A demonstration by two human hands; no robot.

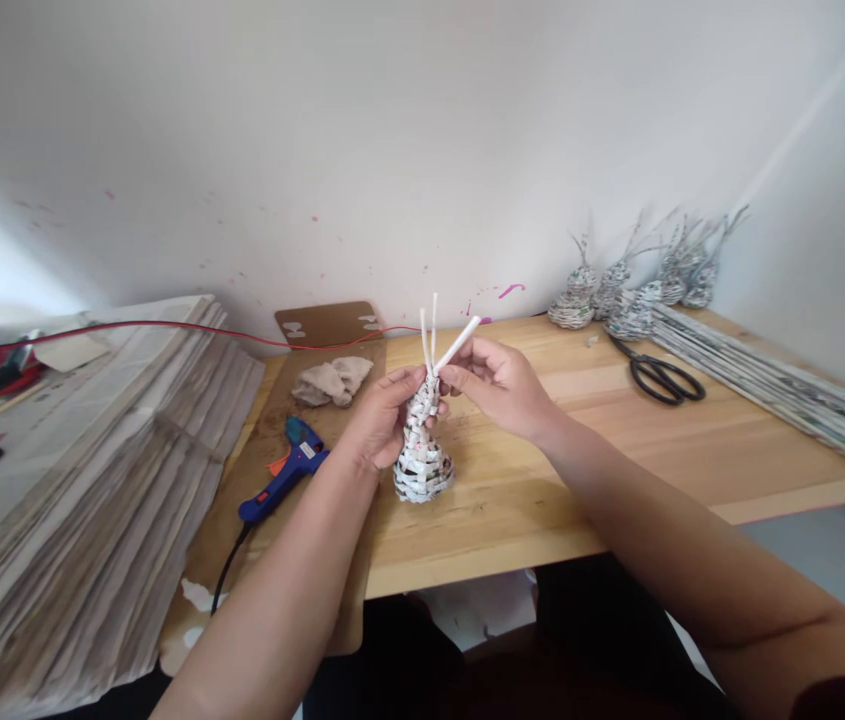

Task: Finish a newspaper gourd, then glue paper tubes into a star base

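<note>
A small woven paper figure (422, 462) with a wide round base stands on the wooden table (617, 450). My left hand (381, 420) is closed round its narrow neck from the left. My right hand (501, 382) pinches a white paper tube (459, 343) that slants up and right from the top of the weave. Two thinner white paper stakes (429, 330) stick up straight beside it.
A blue glue gun (285, 482) and a crumpled cloth (332, 380) lie on a brown board (264, 450) to the left. A tall stack of newspapers (92, 480) fills the far left. Black scissors (663, 378), several finished woven figures (617, 290) and a row of rolled paper tubes (782, 390) sit at the right.
</note>
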